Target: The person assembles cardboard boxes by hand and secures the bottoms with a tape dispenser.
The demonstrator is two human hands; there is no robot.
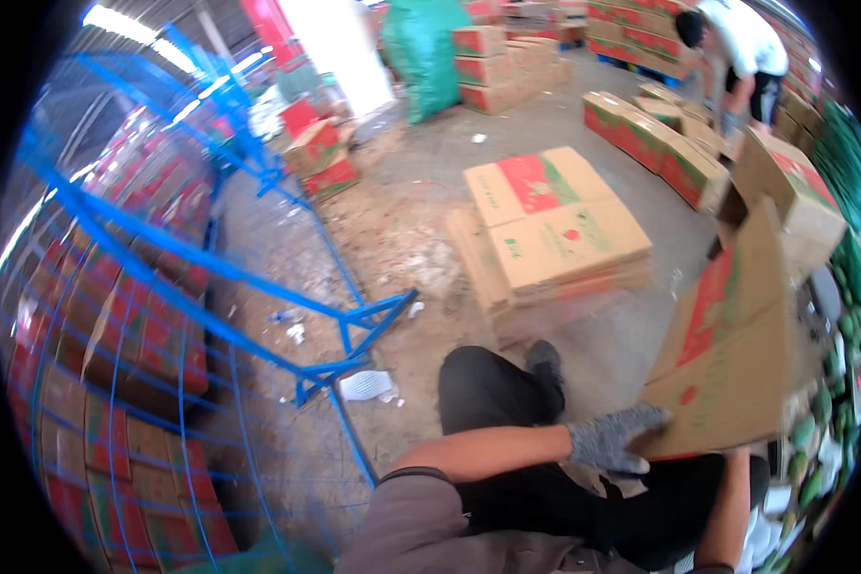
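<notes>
Gripping a flattened cardboard box [727, 364] (contents unseen), the gloved left hand [614, 438] clasps its lower corner

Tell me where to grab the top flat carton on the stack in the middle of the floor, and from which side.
Take the top carton by its two long edges, one of the hands on each, coming from the near end facing the knee. It lies flat and overhangs the stack, so the edges look free to get fingers under. The left hand is on another carton at present.
</notes>
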